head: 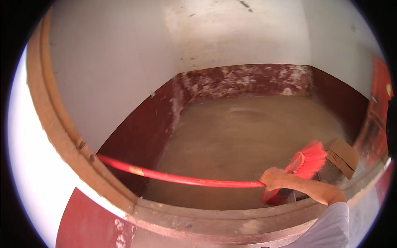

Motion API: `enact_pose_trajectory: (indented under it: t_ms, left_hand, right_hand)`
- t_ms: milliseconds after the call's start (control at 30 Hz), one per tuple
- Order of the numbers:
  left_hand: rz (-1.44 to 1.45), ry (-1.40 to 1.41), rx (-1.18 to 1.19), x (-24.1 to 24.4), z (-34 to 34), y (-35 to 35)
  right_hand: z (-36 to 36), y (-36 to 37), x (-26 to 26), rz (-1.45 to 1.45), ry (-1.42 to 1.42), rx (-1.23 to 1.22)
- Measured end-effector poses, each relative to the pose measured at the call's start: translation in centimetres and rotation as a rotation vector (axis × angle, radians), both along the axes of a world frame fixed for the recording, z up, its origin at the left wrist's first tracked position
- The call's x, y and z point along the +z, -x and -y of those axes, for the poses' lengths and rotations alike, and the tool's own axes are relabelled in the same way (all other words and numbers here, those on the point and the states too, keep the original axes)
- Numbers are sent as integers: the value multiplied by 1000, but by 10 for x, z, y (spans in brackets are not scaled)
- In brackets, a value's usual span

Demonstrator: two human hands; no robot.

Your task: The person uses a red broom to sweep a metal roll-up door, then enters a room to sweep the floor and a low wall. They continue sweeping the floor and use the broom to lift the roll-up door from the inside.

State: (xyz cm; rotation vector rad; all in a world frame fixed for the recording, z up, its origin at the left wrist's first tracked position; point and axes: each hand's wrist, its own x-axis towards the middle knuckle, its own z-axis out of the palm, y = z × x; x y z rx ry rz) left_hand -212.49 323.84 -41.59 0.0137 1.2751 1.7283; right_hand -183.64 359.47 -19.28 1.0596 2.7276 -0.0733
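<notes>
My right hand (pixel 274 179) is closed around the red handle of a broom (pixel 192 182), close to its head. The handle runs nearly level to the left, across the opening, and bears a yellowish label. The broom head with its red bristles (pixel 311 161) is raised and tilted, pointing up and to the right, just beyond my hand and slightly blurred. Part of the red head also shows below my hand. My left hand is out of view.
A cardboard box (pixel 344 156) stands at the right, past the bristles. The sill (pixel 217 215) crosses in front of me, and a brown frame (pixel 59 124) curves up at the left. Beyond lies a floor (pixel 242 133) between maroon-and-white walls. A red door (pixel 376 93) shows far right.
</notes>
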Motion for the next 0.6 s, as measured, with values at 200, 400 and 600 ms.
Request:
enact_pose_trajectory:
  t_ms: [200, 400, 600]
  left_hand:
    - [105, -109, -296, -40, -16, 33]
    - [69, -62, -420, -22, -9, 47]
    - [127, 25, -591, -21, 9, 57]
  right_hand:
    - [18, -47, 38, 93, -341, -187]
    - [72, -57, 97, -50, -767, -456]
    - [173, -77, 104, 64, -913, -709]
